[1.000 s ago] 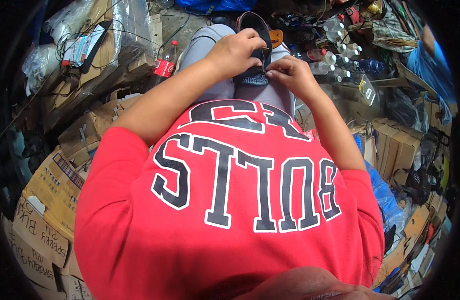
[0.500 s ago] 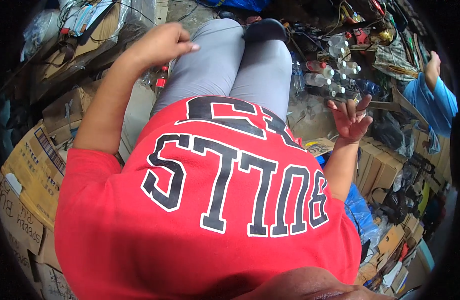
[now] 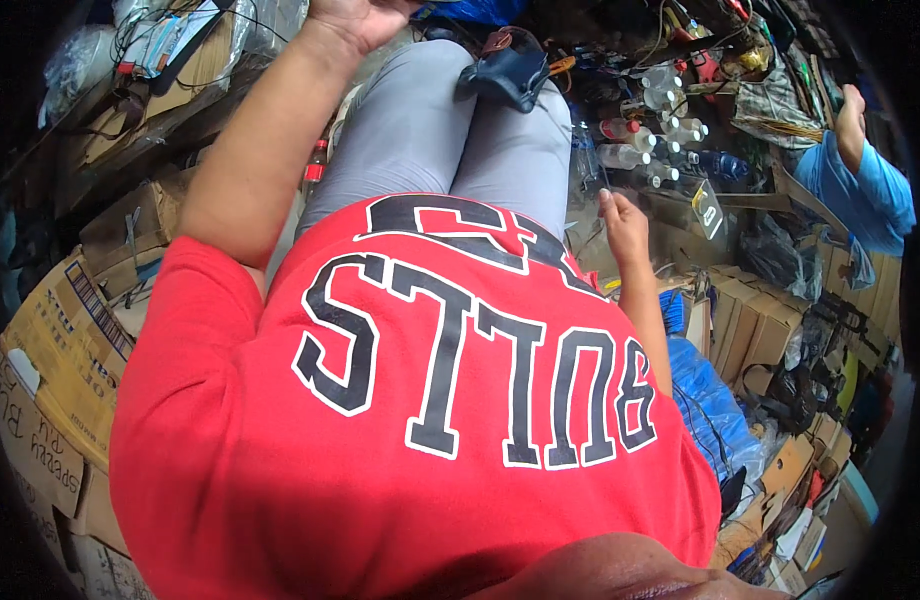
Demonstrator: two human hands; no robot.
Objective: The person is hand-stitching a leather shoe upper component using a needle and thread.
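Observation:
My left hand (image 3: pixel 365 18) is at the top edge, beyond my left knee, its fingers partly cut off by the frame; whether it holds anything is hidden. On my knees, in grey trousers (image 3: pixel 400 130), rests a dark, shoe-like piece (image 3: pixel 510 78) with brown and orange parts showing at its far side. Beside my right thigh my right hand (image 3: pixel 626 228) is closed, thumb and fingers pinched together. Something thin and dark seems to stick up at its fingertips, too small to name.
Several plastic bottles (image 3: pixel 630 155) lie to the right of my knees, and a red-capped bottle (image 3: pixel 315 165) stands at the left. Cardboard boxes (image 3: pixel 750 320) and blue plastic (image 3: pixel 705 400) fill the right side. At far right, another person's bare limb (image 3: pixel 850 130) emerges from light blue cloth.
My left hand has moved up and away to the top edge. The right hand has come left and closed from spread fingers. The dark piece on my knees has turned and shifted slightly nearer.

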